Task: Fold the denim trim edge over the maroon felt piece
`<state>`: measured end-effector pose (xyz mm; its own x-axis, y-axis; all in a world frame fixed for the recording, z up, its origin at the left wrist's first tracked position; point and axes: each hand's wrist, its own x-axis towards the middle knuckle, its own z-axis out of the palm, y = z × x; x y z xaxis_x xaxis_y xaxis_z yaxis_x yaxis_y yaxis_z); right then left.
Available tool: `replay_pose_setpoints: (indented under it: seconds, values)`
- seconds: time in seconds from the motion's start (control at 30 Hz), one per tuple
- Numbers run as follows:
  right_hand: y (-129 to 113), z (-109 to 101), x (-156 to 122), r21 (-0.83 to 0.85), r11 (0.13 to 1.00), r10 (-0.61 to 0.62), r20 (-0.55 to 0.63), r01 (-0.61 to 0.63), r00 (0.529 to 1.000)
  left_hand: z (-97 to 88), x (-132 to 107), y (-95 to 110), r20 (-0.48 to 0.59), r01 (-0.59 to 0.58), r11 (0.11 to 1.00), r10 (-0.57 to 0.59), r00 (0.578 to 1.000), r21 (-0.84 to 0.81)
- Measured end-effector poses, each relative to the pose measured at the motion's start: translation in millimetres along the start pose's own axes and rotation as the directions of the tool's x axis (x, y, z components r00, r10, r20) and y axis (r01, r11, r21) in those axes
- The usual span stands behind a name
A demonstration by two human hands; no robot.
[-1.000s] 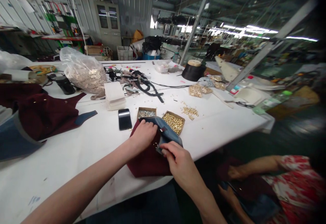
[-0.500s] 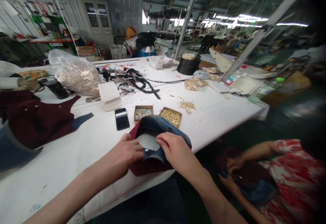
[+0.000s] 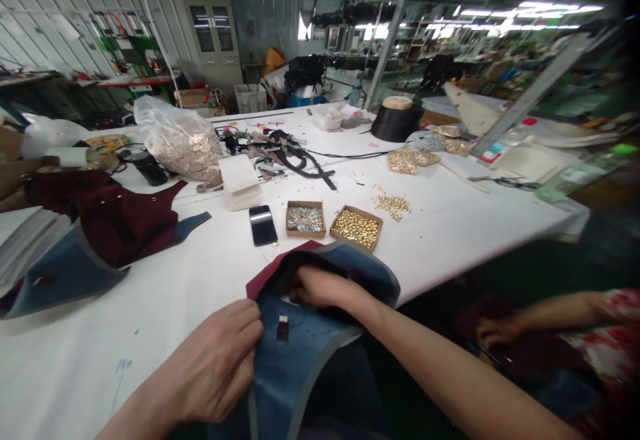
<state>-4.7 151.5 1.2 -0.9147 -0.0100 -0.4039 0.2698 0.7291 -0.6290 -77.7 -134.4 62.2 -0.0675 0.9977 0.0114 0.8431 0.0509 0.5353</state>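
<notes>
A blue and maroon fabric bag (image 3: 295, 343) with grey edging lies over the table's front edge, its opening facing up. On its blue panel is a small tab with a white end (image 3: 283, 327). My left hand (image 3: 215, 353) is closed on the left edge of the bag's opening, fingers wrapped round the cloth. My right hand (image 3: 317, 288) reaches inside the opening; its fingers are in shadow and partly hidden. Just beyond the bag stand a small box of gold studs (image 3: 357, 227) and a box of silver studs (image 3: 305, 219).
A phone (image 3: 263, 225) and a stack of white cards (image 3: 241, 183) lie behind the bag. Loose gold studs (image 3: 393, 203) are scattered on the table (image 3: 450, 227). More maroon and blue pieces (image 3: 135, 220) lie left. A co-worker's hand (image 3: 493, 333) handles cloth at right.
My right hand has gone from the rim into the bag. My left hand has shifted to the opening's left edge. The blue panel now hangs toward me. The view has turned left.
</notes>
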Motion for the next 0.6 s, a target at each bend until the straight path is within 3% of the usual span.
replay_pose_setpoints:
  seconds: [0.13,0.23,0.33,0.43,0.6]
  values:
    - [8,11,-2,-0.092,0.996,0.019,-0.035,-0.022,0.999,14.0,8,-3,0.027,0.064,0.978,-0.071,0.997,0.197]
    - [4,13,-1,-0.152,0.988,0.012,-0.077,-0.024,0.997,27.1,28,-9,0.026,0.126,0.933,-0.143,0.989,0.336]
    - [-5,16,3,-0.199,0.98,0.017,-0.044,-0.025,0.999,31.2,51,-20,0.015,0.146,0.89,-0.169,0.985,0.431]
    - [-12,20,4,-0.242,0.969,0.024,-0.073,-0.041,0.997,23.5,71,-32,0.107,0.075,0.913,-0.128,0.986,0.401]
    - [-6,20,5,-0.197,0.98,-0.006,-0.098,-0.013,0.995,8.4,86,-42,0.206,0.144,0.946,-0.209,0.956,0.291]
